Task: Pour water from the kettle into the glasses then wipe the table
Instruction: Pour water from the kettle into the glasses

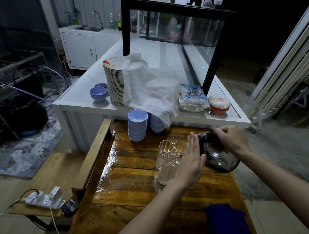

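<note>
Right hand [230, 140]: fingers curled and clamped around the black handle of the kettle [219, 158], which is tipped toward the left with its spout over the nearest glass [166, 170]. Left hand [190, 160]: fingers straight and pressed together, palm flat against the kettle's steel side, gripping nothing.

Thin stream runs from spout into that glass. Two more clear glasses [168, 147] stand just behind it, touching or nearly so; the left hand covers part of them.

All on a glossy wooden table [137, 183], surface wet-looking. Blue cloth [226, 220] lies at the near right edge, well apart from the glasses.

At the far end of the table: two stacks of lilac bowls [137, 124], near the glasses. Behind them a white counter [85, 106] carries a tall stack of plates [115, 83] half draped with a white cloth [151, 87], more lilac bowls, a plastic packet [192, 98], a red-lidded tub [219, 104]

Floor at left: power strip [44, 198] with cables
</note>
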